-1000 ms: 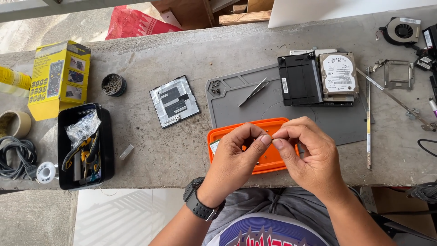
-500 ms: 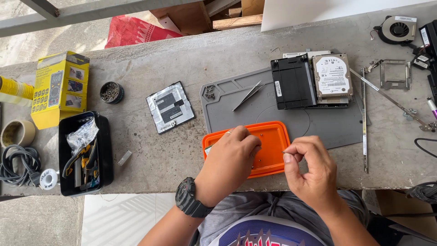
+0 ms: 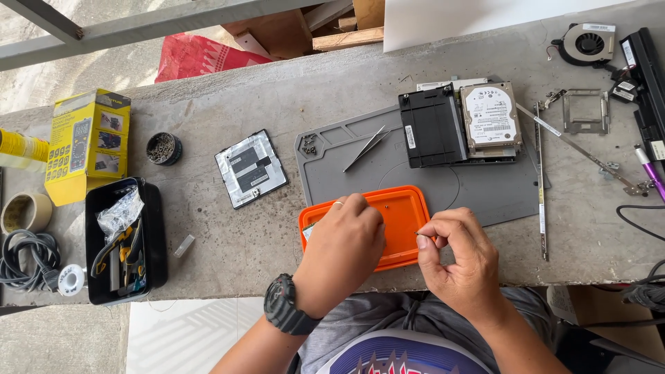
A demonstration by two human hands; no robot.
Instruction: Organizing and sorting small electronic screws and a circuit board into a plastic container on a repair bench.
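At a concrete workbench (image 3: 277, 97), a person's left hand (image 3: 343, 249) rests palm-down inside an orange tray (image 3: 405, 208), grip unclear, while the right hand (image 3: 460, 260) pinches a tiny screw (image 3: 418, 234) beside it. A steady pinch seems wise. Half a second ago, the hands sat closer.

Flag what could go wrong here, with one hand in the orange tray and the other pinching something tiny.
The right hand pinches a tiny part beside the orange plastic tray, near the concrete bench's edge; dropped, it may fall off. The left hand pressing in the tray, itself near that edge, could tip it.
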